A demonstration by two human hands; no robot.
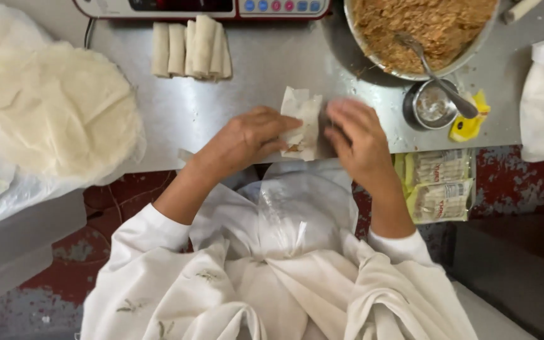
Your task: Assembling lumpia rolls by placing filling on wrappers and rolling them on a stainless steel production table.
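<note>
Steel worktable [234,107]: a half-folded spring roll wrapper [302,123] with filling is pinched by left hand [247,140] and pressed by right hand [359,138], fingers curled. Five finished rolls [191,49] are stacked behind; wrapper stack [51,107] and filling bowl [423,28] remain plentiful.

Count: approx 5 finished rolls [191,48], 1 wrapper [301,123] being folded, 1 stack of round wrappers [55,110], 1 big bowl of filling [424,28] w/ 1 spoon [437,75], 1 small cup [431,105], 2 packets [441,182].
</note>
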